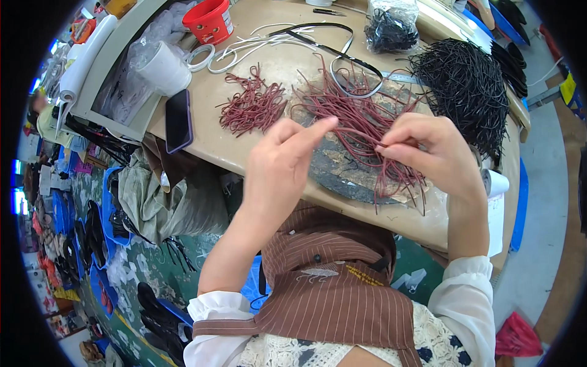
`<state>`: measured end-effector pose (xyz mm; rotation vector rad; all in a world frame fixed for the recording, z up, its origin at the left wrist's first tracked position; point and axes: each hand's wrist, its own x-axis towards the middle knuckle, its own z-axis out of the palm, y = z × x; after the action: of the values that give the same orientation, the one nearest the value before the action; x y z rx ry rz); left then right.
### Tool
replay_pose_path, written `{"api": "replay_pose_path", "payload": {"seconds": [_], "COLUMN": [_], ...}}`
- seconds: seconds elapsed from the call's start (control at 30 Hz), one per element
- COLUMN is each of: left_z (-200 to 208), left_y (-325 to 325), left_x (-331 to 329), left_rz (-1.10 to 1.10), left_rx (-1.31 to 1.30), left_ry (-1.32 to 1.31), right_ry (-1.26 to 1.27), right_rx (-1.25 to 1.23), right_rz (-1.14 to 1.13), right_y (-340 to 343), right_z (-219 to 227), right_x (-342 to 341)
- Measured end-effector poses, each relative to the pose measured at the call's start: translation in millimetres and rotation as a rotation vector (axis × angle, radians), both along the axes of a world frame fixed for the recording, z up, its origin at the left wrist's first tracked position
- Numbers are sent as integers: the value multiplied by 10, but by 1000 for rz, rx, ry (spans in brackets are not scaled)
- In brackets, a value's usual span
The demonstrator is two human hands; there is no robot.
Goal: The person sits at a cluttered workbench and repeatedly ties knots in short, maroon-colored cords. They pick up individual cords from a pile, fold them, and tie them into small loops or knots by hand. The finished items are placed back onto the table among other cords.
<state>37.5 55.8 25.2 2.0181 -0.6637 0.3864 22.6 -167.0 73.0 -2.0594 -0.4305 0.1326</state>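
Over the near part of the table both hands hang in the air with fingers pinched. My left hand has thumb and forefinger together at the end of a dark red cord. Its other end runs to the pinched fingertips of my right hand. Below and behind the hands, a loose heap of long dark red cords lies on a worn round grey board. Left of that, a smaller pile of looped dark red cords rests on the table.
A large bundle of black cords covers the right side. A phone lies at the left table edge, near a white roll and a red tub. Behind are white cords, a black strap and a bag of black pieces.
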Motion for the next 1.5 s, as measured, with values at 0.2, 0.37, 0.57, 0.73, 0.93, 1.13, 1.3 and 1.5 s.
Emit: {"api": "replay_pose_path", "payload": {"seconds": [0.2,0.37,0.57,0.73,0.93,1.13,1.3,1.5], "left_z": [-101,-55,-52,13,-55,-117,-87,-161], "left_y": [-153,-204,-182,-186,-237,31,145,-11], "left_x": [-30,-4,-3,-18,-34,-8,-161,-225], "left_rz": [-289,-274,-340,-354,-267,-150,-292,-218], "left_rx": [-855,-885,-794,-720,-901,-1097,-1200,-1349], "left_ry": [810,852,843,829,812,862,1083,1146], "right_ry": [345,228,134,164,277,624,248,-14], "right_rx": [411,454,414,487,832,934,325,206], "right_rz": [22,-74,-91,-64,-135,22,-49,-61], "right_y": [341,402,385,399,621,400,247,296], "right_z": [-26,-16,-38,-113,-425,-691,-330,-381], "right_x": [171,144,135,148,22,-255,-355,-459]}}
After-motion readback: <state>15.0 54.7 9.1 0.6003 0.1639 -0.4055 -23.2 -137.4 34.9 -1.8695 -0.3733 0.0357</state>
